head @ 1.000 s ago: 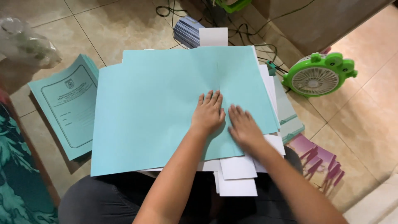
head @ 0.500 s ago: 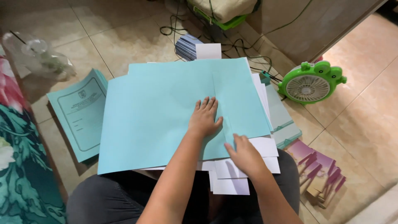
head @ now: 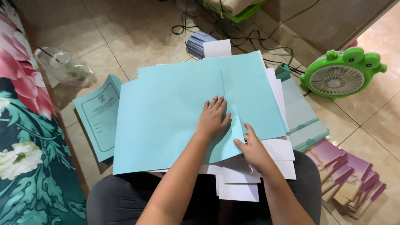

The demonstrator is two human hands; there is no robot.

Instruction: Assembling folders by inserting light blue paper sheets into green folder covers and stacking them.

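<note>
L grip (head: 213, 118) flat on teal sheet (head: 166, 121)

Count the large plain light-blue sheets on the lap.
2: a large light-blue sheet under the left hand, and a second overlapping at right, its edge by the right hand. More may lie hidden underneath.

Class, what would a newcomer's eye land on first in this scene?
A big light-blue sheet fills the middle, the left hand pressed flat on it and the right hand at its lower edge over white papers. A green frog-shaped fan stands on the floor, upper right.
</note>
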